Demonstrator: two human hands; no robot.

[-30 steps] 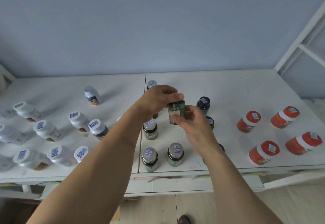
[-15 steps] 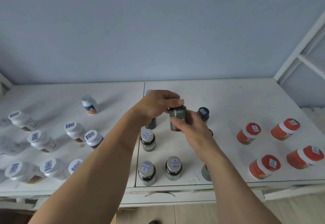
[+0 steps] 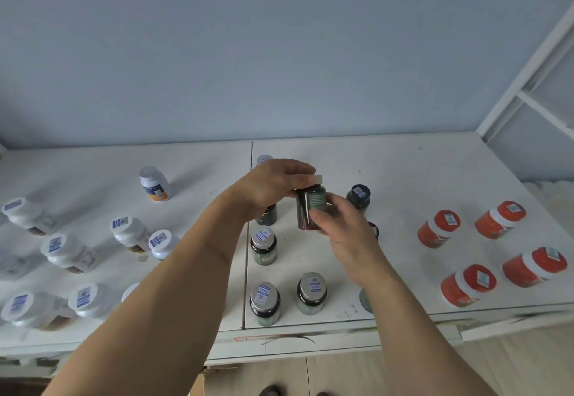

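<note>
The dark green bottle [image 3: 310, 209] was round and shiny, like glass or smooth plastic; I could not tell which. It was upright in the air above the middle of the flat white counter [image 3: 403, 172], held between both hands. The left hand [image 3: 279, 183] came over the top with its fingers curled round the cap, so most of the cap was hidden. Only a small pale edge peeked out. The right hand [image 3: 338, 225] held the bottle's body from the near side, with its fingers and thumb wrapped round it. The words on the label were too small to read. Both bare arms reached up from the bottom of the picture and met at the bottle.

Near the hands stood three short green jars [image 3: 263, 245] with flat silver lids. Each lid had a blue and white sticker on top. Another bottle [image 3: 266, 213] was half hidden behind the left hand. A dark bottle with a black cap [image 3: 358, 197] stood just past the right hand. On the right were four round red jars [image 3: 438, 228] with white bands. On the left were many white jars [image 3: 68, 252], a bit blurry, and some were cut off by the edge. A small white bottle with an orange label [image 3: 154, 183] stood farther back.
</note>
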